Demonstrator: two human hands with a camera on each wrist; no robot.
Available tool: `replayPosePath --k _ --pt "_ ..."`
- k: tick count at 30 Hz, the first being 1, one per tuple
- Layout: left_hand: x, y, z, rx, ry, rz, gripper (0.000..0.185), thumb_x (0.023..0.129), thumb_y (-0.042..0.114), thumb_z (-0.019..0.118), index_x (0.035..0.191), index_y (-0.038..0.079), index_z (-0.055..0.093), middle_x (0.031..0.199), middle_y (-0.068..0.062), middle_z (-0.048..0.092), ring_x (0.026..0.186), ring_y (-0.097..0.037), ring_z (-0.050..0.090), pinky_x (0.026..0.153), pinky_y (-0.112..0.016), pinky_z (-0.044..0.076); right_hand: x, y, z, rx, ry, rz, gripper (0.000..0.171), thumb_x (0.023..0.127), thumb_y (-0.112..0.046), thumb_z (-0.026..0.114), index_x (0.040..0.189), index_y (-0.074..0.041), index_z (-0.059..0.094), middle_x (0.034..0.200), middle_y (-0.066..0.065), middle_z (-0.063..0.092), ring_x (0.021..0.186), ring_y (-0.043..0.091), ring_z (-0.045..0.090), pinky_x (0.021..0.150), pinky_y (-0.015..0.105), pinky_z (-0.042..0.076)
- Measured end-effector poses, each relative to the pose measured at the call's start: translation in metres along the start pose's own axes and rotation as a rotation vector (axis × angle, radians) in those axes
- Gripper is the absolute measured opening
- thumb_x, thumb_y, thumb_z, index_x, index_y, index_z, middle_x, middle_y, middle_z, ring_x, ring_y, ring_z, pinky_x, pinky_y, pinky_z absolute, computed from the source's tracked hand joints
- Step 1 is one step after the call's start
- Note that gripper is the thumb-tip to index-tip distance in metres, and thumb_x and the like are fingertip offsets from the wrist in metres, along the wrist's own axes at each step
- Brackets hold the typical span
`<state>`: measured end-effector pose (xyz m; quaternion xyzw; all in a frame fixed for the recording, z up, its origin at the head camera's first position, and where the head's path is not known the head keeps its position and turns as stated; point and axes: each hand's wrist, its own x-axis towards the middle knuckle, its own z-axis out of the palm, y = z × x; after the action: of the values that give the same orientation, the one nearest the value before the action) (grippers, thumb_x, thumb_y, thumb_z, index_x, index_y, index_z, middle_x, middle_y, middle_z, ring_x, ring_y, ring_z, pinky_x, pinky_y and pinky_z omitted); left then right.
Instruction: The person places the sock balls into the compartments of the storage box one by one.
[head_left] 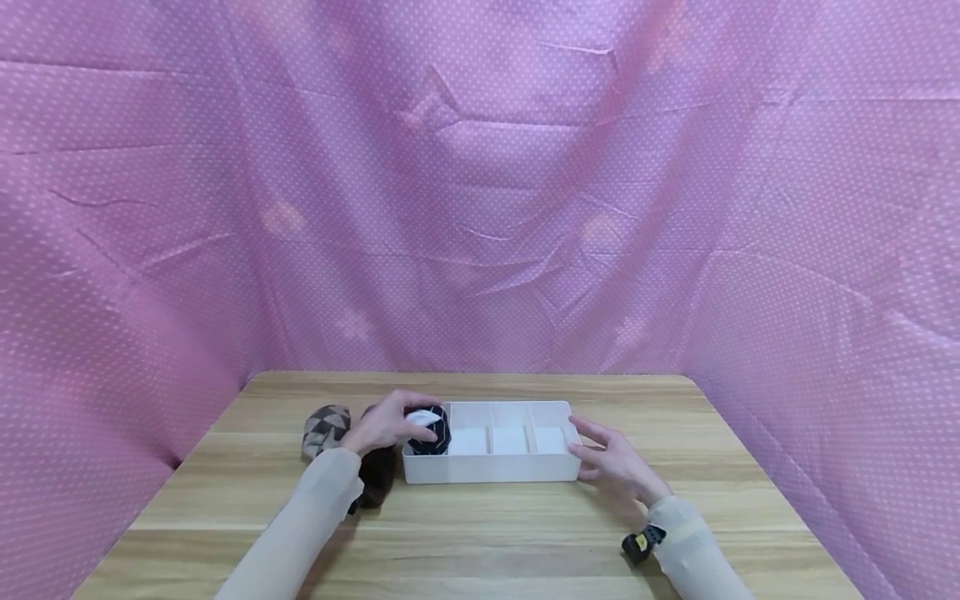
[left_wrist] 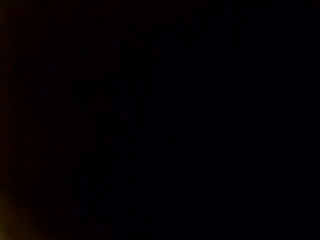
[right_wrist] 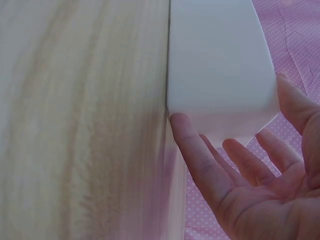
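Left of the long white plastic four-compartment tray (head_left: 491, 469) lie a grey checkered cloth bundle (head_left: 326, 428) and a dark brown cloth bundle (head_left: 379, 477). The left hand (head_left: 382, 423) pinches a rounded black cloth roll (head_left: 433, 447), white-lined with a white patch, in the tray's leftmost compartment; this looks like seating it, next calling for a clean release. At the tray's right end, the right hand (head_left: 611, 458), fingers spread, touches it, seemingly steadying.

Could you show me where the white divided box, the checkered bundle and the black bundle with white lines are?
White divided box (head_left: 491, 470): head view, on its front wall.
Checkered bundle (head_left: 326, 428): head view, on its middle.
Black bundle (head_left: 442, 428): head view, on its right side.
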<state>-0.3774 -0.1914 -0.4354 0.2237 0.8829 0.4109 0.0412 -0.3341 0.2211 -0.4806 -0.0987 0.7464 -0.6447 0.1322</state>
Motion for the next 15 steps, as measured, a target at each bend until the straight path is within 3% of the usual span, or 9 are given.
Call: replayPosePath --k 8,15 --pt "0.0014 0.0014 0.0032 0.087 0.032 -0.003 0.057 0.073 0.031 0.087 0.126 0.019 0.067 0.113 -0.003 0.067 0.088 -0.015 0.060 0.072 -0.030 0.050 -0.0024 -0.0002 -0.0009 0.005 -0.017 -0.012 0.073 0.095 -0.018 0.065 0.154 -0.005 0.025 0.161 0.022 0.018 0.123 0.034 0.056 0.090 0.048 0.055" --pt "0.0013 0.0049 0.0031 0.118 0.016 -0.019 0.054 0.075 0.030 0.086 0.124 0.019 0.069 0.108 -0.002 0.068 0.084 -0.015 0.057 0.070 -0.028 0.048 -0.0022 0.0002 -0.0012 0.005 -0.023 -0.016 0.073 0.095 -0.018 0.064 0.155 -0.004 0.023 0.161 0.023 0.018 0.122 0.033 0.057 0.090 0.048 0.055"
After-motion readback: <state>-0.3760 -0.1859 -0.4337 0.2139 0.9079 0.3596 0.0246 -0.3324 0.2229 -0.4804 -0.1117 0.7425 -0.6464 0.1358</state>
